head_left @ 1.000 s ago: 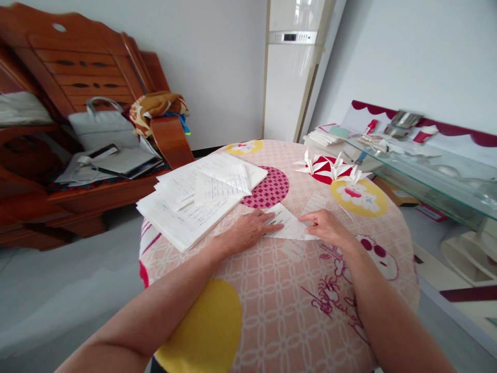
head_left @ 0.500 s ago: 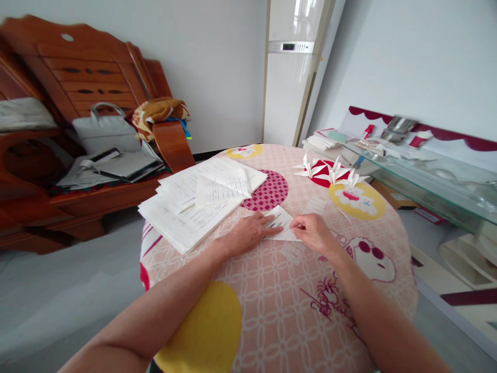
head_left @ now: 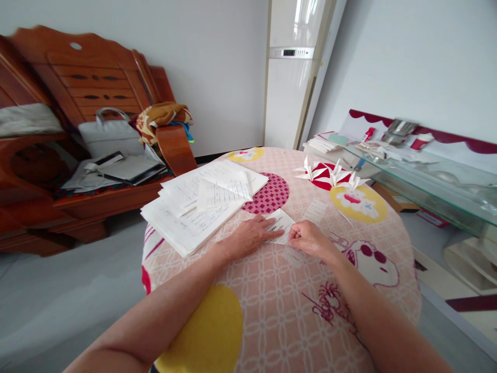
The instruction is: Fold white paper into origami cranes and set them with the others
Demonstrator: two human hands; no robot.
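A small folded sheet of printed paper (head_left: 280, 221) lies on the round table in front of me. My left hand (head_left: 248, 237) rests flat on its left part, fingers stretched out over the print. At the paper's right edge is my right hand (head_left: 308, 238), its fingers curled together and closed on the near right corner, which they hide. Beyond my left hand lies a stack of printed sheets (head_left: 194, 228), with a creased loose sheet (head_left: 223, 189) on top. Several white folded paper cranes (head_left: 336, 175) stand toward the far right of the table.
A patterned cloth (head_left: 272, 305) covers the table. To the right stands a glass shelf (head_left: 427, 173) with metal bowls (head_left: 402, 127) and a paper cup (head_left: 421, 141). A wooden bench (head_left: 97, 67) holding a grey bag (head_left: 111, 135) and papers is on the left. A tall white cabinet unit (head_left: 289, 98) stands behind.
My right hand has slid along the paper's right edge toward me, and its fingers are curled more tightly. My left hand stays on the paper. The view has tilted slightly.
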